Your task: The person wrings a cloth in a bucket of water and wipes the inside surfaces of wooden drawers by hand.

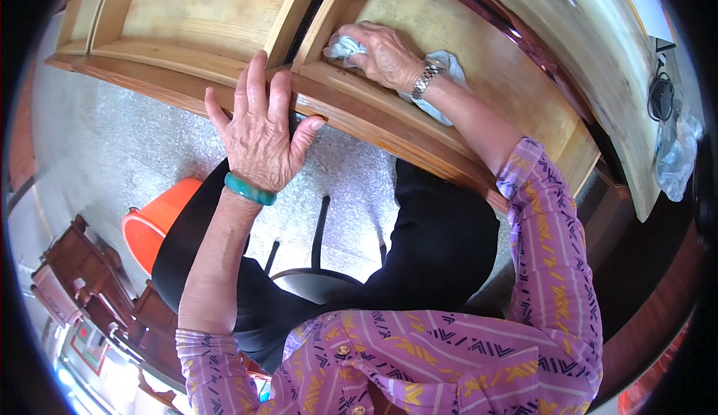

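Observation:
Inside the right-hand wooden drawer, my right hand grips a bunched pale cloth at the front left corner. More of the cloth spreads under my wrist on the drawer floor. My left hand has its fingers apart and rests on the wooden front edge of the pulled-out drawers, near the gap between them. It holds nothing. To its left lies the bare inside of a second wooden drawer. A green bangle circles my left wrist, and a metal watch my right.
An orange bucket stands on the grey floor beside my left leg. Under me is a stool with dark legs. A thick wooden tabletop overhangs the drawer at right, with a clear plastic bag near its edge. Dark wooden furniture stands at left.

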`<action>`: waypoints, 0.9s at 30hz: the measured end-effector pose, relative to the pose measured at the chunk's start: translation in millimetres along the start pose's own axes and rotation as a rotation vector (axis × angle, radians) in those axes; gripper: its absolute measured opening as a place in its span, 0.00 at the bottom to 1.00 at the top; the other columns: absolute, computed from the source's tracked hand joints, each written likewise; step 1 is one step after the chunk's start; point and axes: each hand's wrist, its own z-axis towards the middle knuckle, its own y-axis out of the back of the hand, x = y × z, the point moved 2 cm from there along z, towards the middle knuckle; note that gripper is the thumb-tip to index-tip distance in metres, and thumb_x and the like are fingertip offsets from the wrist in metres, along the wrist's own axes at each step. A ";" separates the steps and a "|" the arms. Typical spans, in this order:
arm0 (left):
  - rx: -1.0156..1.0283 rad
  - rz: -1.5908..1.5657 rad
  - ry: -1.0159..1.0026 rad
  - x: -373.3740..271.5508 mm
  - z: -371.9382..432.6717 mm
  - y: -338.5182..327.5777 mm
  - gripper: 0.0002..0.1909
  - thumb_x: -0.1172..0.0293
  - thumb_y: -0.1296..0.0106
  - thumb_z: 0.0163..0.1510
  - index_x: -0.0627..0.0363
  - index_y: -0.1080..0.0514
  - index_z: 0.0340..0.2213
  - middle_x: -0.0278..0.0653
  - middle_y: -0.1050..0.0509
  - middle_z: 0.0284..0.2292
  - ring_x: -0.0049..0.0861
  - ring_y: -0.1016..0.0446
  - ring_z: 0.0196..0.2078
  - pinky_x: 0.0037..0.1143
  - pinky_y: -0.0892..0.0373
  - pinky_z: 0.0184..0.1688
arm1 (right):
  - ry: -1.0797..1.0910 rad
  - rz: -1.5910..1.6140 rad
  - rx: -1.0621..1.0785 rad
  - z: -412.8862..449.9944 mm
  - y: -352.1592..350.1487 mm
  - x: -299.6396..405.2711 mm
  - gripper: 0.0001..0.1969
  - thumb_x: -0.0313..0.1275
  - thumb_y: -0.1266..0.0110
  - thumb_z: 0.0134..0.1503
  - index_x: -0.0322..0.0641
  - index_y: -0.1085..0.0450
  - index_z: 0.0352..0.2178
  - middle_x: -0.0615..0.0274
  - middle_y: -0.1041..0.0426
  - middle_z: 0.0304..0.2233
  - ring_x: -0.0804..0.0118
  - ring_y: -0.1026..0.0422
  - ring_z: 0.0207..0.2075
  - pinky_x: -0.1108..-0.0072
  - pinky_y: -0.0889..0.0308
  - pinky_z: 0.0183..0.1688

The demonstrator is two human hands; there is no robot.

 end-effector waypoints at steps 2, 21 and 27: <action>0.015 0.009 0.018 1.6 -1.3 0.1 0.35 0.37 0.74 0.49 0.54 0.41 0.46 0.44 0.47 0.52 0.35 0.44 0.52 0.47 0.64 0.52 | -0.091 0.041 0.156 4.3 -6.7 10.1 0.14 0.18 0.54 0.38 0.36 0.34 0.31 0.49 0.35 0.28 0.51 0.34 0.35 0.68 0.37 0.38; -0.009 -0.019 0.009 0.8 -0.7 -1.4 0.34 0.37 0.72 0.49 0.53 0.39 0.43 0.46 0.46 0.51 0.34 0.44 0.52 0.52 0.62 0.50 | -0.221 -0.393 0.427 17.5 14.7 31.8 0.14 0.22 0.56 0.37 0.39 0.30 0.30 0.49 0.30 0.23 0.53 0.29 0.29 0.66 0.35 0.30; -0.021 -0.028 0.013 2.4 -2.2 -2.6 0.34 0.36 0.73 0.49 0.53 0.39 0.43 0.45 0.46 0.51 0.34 0.45 0.53 0.52 0.62 0.50 | -0.255 -0.295 0.656 18.8 13.4 33.1 0.25 0.28 0.59 0.41 0.49 0.38 0.46 0.49 0.30 0.32 0.53 0.32 0.39 0.67 0.39 0.44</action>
